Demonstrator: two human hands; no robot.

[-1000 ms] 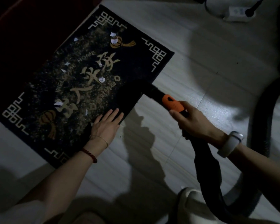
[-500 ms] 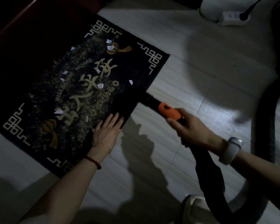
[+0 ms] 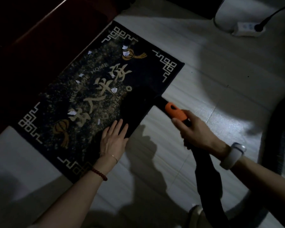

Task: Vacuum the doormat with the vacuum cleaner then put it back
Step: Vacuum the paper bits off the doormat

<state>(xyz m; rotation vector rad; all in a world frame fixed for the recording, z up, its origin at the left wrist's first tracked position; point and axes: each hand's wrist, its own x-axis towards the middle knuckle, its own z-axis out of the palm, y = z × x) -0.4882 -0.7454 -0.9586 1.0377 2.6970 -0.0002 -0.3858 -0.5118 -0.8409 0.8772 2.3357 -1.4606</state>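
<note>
A dark doormat [image 3: 148, 69] with gold characters and corner patterns lies on the pale tiled floor. Several white paper scraps [image 3: 113, 90] are scattered over it. My left hand [image 3: 114, 139] presses flat on the mat's near edge, fingers straight. My right hand [image 3: 194, 132] grips the vacuum wand just behind its orange collar [image 3: 175, 111]. The black nozzle head [image 3: 136, 102] sits on the mat's right part, hard to make out against the dark pile. The black hose [image 3: 207, 181] runs down from my right hand toward the pale vacuum body [image 3: 196, 214] at the bottom edge.
A dark wooden threshold or door [image 3: 39, 38] borders the mat's far side. A white power strip [image 3: 247, 29] with a black plug lies at the top right beside a white object. The ribbed hose [image 3: 273, 140] loops along the right edge.
The nozzle has pushed further onto the mat's right part. A scrap that lay near the nozzle half a second ago is gone. My left hand stays pressed on the mat edge.
</note>
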